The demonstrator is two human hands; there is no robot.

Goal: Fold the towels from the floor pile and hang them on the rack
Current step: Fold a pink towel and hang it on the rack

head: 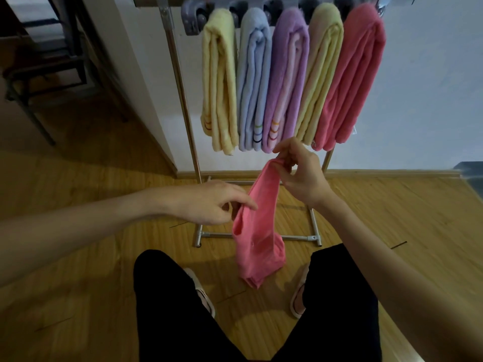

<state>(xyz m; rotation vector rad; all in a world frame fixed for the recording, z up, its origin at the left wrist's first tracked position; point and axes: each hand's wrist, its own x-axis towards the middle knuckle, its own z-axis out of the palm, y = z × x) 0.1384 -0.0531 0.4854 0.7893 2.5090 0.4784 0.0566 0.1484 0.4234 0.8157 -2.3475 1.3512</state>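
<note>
Head view, taken left to right: a dark chair point(44, 71) stands at the far left on the wooden floor point(86, 173), and no towel pile shows anywhere on the visible floor, so the pile looks used up or lies out of sight. The left hand point(209, 202) reaches in from the left and pinches the near edge of a pink towel point(257, 231) between thumb and fingertips. That towel hangs in front of the person, above the floor between the two slippered feet, doubled lengthwise and drooping to a bunched lower end. The right hand point(300, 173) pinches its upper edge, held higher and closer to the rack point(183, 100).

On the rack's top bar five folded towels already hang side by side: a pale yellow towel point(219, 82), a light blue towel point(254, 82), a purple towel point(288, 82), a second yellow towel point(322, 74) and a coral pink towel point(358, 74), each touching its neighbour.

By this showing the task is near its end: five are hung, and the one in hand is only partly folded. It needs a further fold and then a place on the bar, where free room is hard to make out.
</note>
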